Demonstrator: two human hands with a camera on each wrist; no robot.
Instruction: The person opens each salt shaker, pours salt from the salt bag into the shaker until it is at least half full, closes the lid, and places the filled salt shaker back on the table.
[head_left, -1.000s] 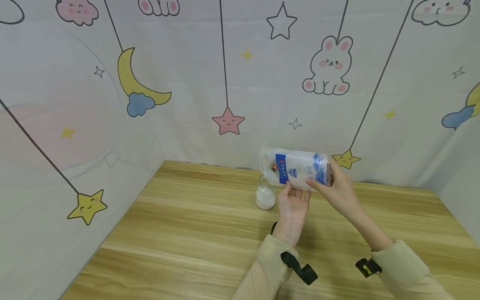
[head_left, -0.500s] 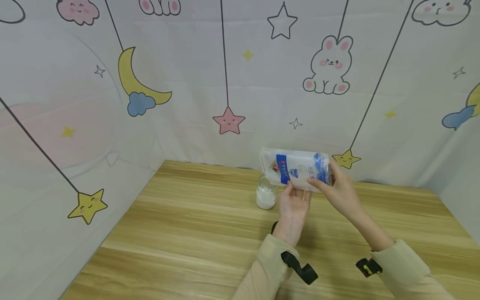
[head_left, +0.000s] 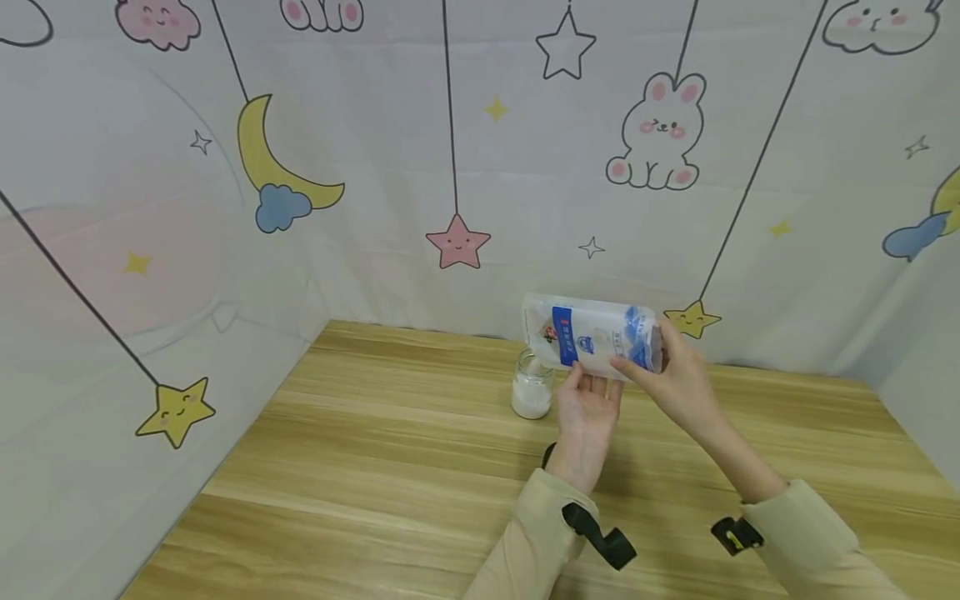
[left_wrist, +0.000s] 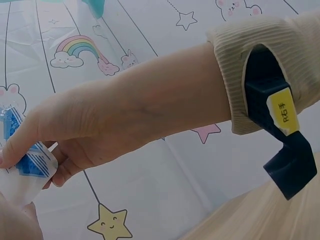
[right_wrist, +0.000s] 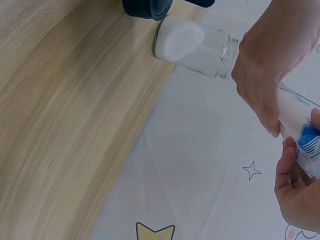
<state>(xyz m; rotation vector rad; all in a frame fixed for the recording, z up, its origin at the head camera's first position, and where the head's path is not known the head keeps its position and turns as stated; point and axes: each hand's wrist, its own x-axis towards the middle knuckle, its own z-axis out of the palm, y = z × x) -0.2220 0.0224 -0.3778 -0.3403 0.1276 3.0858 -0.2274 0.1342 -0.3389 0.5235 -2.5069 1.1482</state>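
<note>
A white-and-blue plastic bag (head_left: 600, 329) lies nearly on its side in the air, its left end over the mouth of a glass jar (head_left: 533, 387). White powder or grains fill the jar's lower part. My left hand (head_left: 588, 417) holds the bag from below, thumb on the near face and fingers underneath. At the bag's right end my right hand (head_left: 678, 375) grips it between thumb and fingers. Both hands also hold the bag (right_wrist: 305, 135) in the right wrist view, where the jar (right_wrist: 197, 47) stands upright on the table. The bag's opening is not clearly visible.
The wooden table (head_left: 375, 467) reaches back to a white cloth backdrop (head_left: 375, 108) printed with stars, a moon and rabbits. Cloth also hangs along the left and right sides. Black straps (head_left: 598, 533) circle both sleeves.
Only a very slight shift of the bag shows. Both hands keep the same hold, and the jar stays in place.
</note>
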